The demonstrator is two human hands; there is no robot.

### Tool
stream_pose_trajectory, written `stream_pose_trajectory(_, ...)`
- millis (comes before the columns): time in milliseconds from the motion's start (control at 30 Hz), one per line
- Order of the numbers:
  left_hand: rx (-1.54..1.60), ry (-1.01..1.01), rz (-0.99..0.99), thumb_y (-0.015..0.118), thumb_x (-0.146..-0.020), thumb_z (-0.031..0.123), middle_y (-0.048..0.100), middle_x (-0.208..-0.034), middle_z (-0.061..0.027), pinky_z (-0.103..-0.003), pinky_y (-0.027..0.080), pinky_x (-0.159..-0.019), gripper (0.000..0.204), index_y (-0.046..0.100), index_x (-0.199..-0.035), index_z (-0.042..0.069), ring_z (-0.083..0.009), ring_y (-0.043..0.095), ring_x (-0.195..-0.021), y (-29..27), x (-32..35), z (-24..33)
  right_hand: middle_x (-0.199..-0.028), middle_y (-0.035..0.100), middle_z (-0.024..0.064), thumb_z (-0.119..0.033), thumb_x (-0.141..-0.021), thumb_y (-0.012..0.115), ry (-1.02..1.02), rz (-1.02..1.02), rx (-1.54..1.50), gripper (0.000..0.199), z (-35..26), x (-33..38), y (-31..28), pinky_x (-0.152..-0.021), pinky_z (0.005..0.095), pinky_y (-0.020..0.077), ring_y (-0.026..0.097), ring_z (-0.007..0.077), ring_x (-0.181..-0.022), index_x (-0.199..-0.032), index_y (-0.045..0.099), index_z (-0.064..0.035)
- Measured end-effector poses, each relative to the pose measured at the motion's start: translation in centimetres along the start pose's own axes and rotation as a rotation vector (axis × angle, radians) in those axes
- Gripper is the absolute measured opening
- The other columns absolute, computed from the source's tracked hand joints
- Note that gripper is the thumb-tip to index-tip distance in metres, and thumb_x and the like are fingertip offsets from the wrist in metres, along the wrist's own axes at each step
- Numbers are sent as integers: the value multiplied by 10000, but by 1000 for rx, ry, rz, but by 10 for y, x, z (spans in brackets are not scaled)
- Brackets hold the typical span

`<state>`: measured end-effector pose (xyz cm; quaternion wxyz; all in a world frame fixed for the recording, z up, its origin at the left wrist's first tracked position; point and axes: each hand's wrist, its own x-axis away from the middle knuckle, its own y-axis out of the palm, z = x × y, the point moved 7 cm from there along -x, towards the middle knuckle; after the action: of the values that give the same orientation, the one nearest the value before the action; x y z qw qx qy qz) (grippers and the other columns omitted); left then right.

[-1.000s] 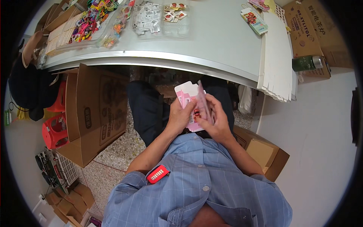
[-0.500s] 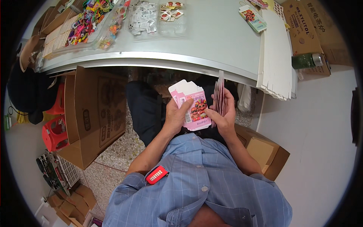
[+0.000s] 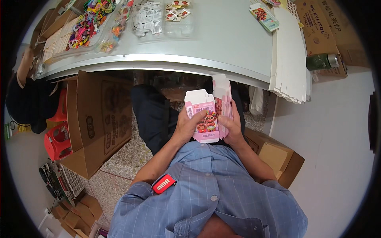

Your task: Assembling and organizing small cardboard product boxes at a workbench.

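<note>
Over my lap, my left hand (image 3: 185, 127) grips a stack of flattened pink card boxes (image 3: 208, 126) with white flaps and red cartoon characters on the front. Its thumb lies across the top box. Another bundle of the same pink boxes (image 3: 221, 90) stands more on edge in my right hand (image 3: 233, 127), its flaps pointing toward the table. The right thumb presses on the near face, and the fingers wrap behind. Both bundles meet side by side at their inner edges.
Ahead is a table (image 3: 222, 47) with trays of colourful small trinkets (image 3: 89, 29) and white packets (image 3: 147, 20). White card strips (image 3: 287, 59) overhang its right edge near a green flask (image 3: 322, 62). Large cartons (image 3: 105, 115) stand at left; another person (image 3: 29, 95) sits far left.
The two bundles have come together and the left one has been squared up from a fan. The right bundle has turned from edge-on to show its printed face.
</note>
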<state>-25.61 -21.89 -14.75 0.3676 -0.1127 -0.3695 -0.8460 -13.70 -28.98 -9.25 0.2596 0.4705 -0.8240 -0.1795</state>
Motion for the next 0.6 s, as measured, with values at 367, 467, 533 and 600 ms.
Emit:
stream_pose_trajectory(367,-135,332,289,712,-900,54,642,-1153,-157,-307,562,-854,603,370,-1388,-42,-184,672,-1006,-25,2,44,-1451,456,211,-439,-901,658,-5,-108,-173,838,-17,-16,-15,-1048,553,472,460,409,-1356,-1521,271,-30)
stream_pose_trajectory(467,-285,379,271,708,-898,58,609,-1199,-181,-315,552,-881,731,258,-1463,-53,-197,655,-1045,-16,8,63,-1466,439,213,-477,-908,636,37,-102,-234,853,-18,-13,-12,-1055,574,459,446,440,-1357,-1532,257,-35)
stream_pose_trajectory(533,-337,340,247,703,-900,64,595,-1217,-191,-320,547,-894,784,202,-1492,-53,-204,648,-1063,-14,7,63,-1469,434,219,-484,-916,622,51,-126,-287,851,-16,-13,-9,-1061,575,454,441,447,-1358,-1535,251,-34)
stream_pose_trajectory(600,-163,370,194,661,-929,64,611,-1203,-168,-313,543,-899,644,294,-1449,-40,-185,651,-1047,-14,6,61,-1472,429,226,-491,-923,608,66,-153,-340,848,-16,-13,-6,-1068,575,448,436,454,-1359,-1538,246,-32)
